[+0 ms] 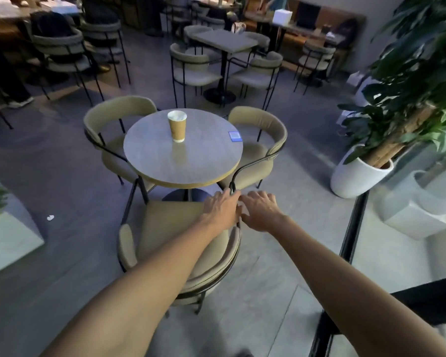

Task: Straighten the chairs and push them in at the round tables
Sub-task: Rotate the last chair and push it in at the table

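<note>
A round grey table (165,163) carries a brown paper cup (177,126) and a small blue card (235,136). Three beige chairs with black metal frames ring it. The near chair (170,222) stands in front of me, its seat partly under the table. The left chair (108,119) and right chair (263,140) are tucked close. My left hand (220,211) lies over the right end of the near chair's backrest, fingertips touching the right chair's black frame tube; whether it grips is hidden. My right hand (261,211) hovers beside it, fingers apart.
A large plant in a white pot (355,176) stands to the right, next to a glass wall with a black frame (350,238). A white planter box (8,240) sits at left. A square table (224,41) with more chairs stands beyond. A scrap of paper (50,217) lies on the floor.
</note>
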`<control>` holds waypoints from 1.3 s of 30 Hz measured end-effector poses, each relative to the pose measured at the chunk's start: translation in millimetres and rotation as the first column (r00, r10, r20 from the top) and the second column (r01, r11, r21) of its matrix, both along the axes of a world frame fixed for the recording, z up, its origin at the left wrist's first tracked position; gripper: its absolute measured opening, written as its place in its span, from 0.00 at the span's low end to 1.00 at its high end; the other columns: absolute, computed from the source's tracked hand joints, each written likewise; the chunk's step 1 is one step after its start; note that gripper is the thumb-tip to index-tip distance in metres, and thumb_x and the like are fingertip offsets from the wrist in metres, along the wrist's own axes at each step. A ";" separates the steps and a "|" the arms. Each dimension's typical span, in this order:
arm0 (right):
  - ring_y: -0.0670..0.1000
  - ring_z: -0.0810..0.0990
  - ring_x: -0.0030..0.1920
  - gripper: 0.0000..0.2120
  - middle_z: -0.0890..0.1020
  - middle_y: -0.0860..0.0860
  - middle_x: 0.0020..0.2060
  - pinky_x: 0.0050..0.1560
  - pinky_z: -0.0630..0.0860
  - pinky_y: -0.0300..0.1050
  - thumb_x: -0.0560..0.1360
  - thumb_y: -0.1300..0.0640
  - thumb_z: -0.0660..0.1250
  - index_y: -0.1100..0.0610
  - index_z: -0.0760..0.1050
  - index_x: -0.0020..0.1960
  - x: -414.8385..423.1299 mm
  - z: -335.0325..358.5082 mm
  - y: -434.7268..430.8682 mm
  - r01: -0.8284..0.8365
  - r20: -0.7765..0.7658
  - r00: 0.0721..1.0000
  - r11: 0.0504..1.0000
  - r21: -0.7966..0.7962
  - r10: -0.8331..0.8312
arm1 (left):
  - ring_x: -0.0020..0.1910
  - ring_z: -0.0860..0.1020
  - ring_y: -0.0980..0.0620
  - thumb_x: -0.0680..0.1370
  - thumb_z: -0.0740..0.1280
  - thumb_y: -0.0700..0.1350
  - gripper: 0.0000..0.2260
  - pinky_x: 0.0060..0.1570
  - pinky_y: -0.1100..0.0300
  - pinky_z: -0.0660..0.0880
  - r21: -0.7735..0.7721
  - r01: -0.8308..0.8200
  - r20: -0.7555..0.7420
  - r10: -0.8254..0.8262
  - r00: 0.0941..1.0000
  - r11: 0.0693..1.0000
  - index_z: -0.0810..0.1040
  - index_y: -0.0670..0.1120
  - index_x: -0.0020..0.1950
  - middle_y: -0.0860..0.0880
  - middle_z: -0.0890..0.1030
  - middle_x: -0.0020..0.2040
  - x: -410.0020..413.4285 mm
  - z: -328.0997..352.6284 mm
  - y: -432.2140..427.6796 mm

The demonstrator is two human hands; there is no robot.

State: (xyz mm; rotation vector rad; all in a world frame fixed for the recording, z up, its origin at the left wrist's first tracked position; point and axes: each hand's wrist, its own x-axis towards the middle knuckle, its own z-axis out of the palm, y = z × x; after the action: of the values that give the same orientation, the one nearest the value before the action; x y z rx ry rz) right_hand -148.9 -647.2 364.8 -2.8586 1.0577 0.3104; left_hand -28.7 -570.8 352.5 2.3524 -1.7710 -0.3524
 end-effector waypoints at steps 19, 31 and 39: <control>0.60 0.66 0.70 0.25 0.70 0.56 0.69 0.69 0.64 0.59 0.78 0.47 0.62 0.51 0.65 0.73 -128.2 12.4 -284.9 0.042 0.002 0.999 0.999 -0.024 -0.042 | 0.64 0.73 0.40 0.82 0.58 0.56 0.19 0.59 0.46 0.69 -0.007 -0.023 0.051 0.024 0.998 1.000 0.69 0.50 0.69 0.43 0.73 0.63 -99.6 7.3 -308.3; 0.60 0.66 0.68 0.23 0.70 0.55 0.68 0.66 0.64 0.57 0.79 0.48 0.62 0.51 0.65 0.72 -112.8 15.7 -524.8 0.052 -0.033 0.998 0.999 -0.014 -0.053 | 0.62 0.72 0.40 0.81 0.58 0.55 0.14 0.58 0.45 0.69 0.036 -0.032 0.033 0.030 0.999 0.999 0.71 0.49 0.62 0.44 0.74 0.63 -90.7 0.6 -552.2; 0.59 0.65 0.69 0.24 0.68 0.54 0.70 0.67 0.64 0.57 0.79 0.48 0.62 0.51 0.63 0.74 -81.0 7.7 -689.7 -0.072 -0.067 0.995 0.997 -0.023 0.070 | 0.63 0.71 0.39 0.82 0.59 0.54 0.14 0.59 0.45 0.67 0.046 -0.111 0.059 0.108 0.992 0.993 0.71 0.47 0.63 0.42 0.73 0.63 -67.8 2.2 -698.3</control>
State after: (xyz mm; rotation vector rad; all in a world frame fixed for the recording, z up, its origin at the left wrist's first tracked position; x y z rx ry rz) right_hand -229.9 -1336.8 372.5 -2.9328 0.9790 0.4014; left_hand -96.5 -1269.1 354.7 2.5052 -1.6660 -0.3203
